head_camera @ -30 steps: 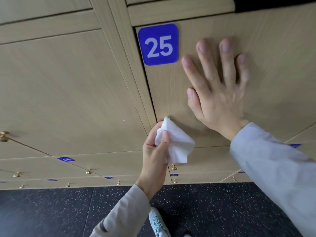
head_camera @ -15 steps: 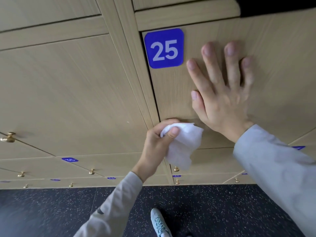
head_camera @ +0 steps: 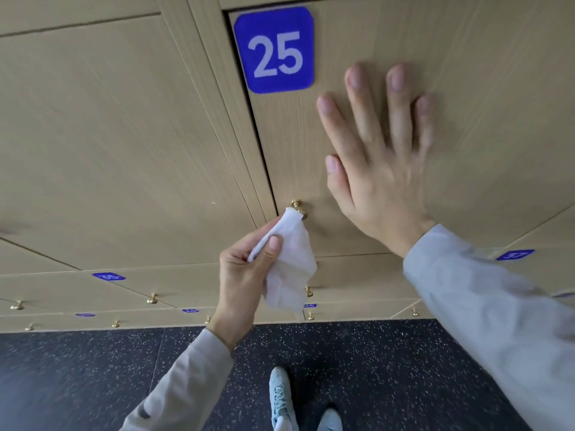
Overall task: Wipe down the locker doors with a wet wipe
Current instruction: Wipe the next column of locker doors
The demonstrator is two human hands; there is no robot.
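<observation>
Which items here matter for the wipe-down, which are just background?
In play: wet wipe, pinched in left hand; locker 25 door, right hand flat on it; its brass knob.
Background: lower locker knobs, speckled floor, shoes.

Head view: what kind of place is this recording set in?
Probably a gym or changing-room locker bank. Wood-look locker doors carry blue number plates and small brass knobs, above a dark speckled rubber-style floor.

Tan wood locker door [head_camera: 466, 73], no. 25, shut – crumpled white wet wipe [head_camera: 291, 269] at its brass knob [head_camera: 298, 207].
</observation>
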